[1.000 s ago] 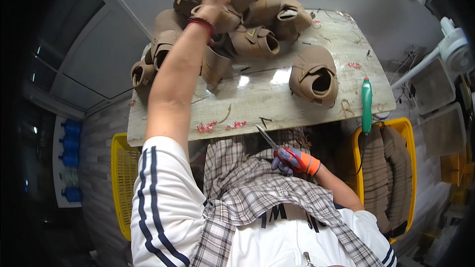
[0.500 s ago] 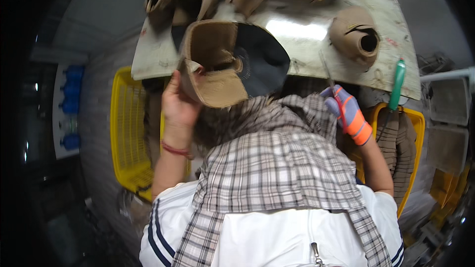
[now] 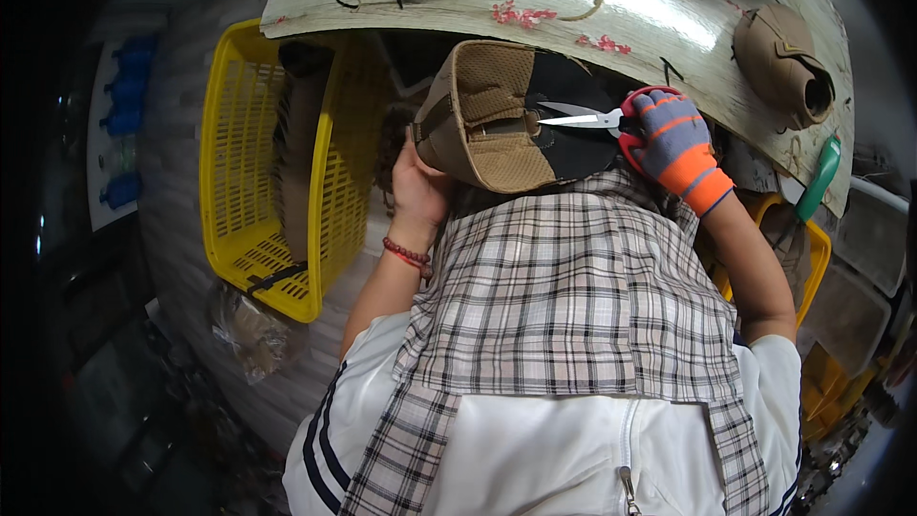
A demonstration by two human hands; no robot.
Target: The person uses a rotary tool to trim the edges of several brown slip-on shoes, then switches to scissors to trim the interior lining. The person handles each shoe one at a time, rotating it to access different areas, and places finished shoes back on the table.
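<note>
My left hand [image 3: 417,186] grips the left edge of what looks like a brown shoe upper [image 3: 454,129] with a tan mesh lining and a black inner part. The piece is tilted so that its opening faces me, just in front of the table edge. My right hand [image 3: 673,139], in a grey and orange glove, is wrapped around the red handles of a pair of scissors [image 3: 587,120]. Their blades are spread apart and point left into the opening, by the tan lining. I cannot tell whether the blades touch it. My left fingertips are partly hidden behind the upper.
A pale table [image 3: 458,5] runs across the far side, with red thread scraps [image 3: 521,14] on it. Another brown upper [image 3: 778,53] stands at its right, near a green-handled tool [image 3: 823,177]. Yellow baskets stand at left [image 3: 323,134] and right [image 3: 819,263].
The upper has moved right and toward the scissors, and its opening has turned. My right hand has raised the scissors, spread their blades and brought them into the opening. The view has shifted.
</note>
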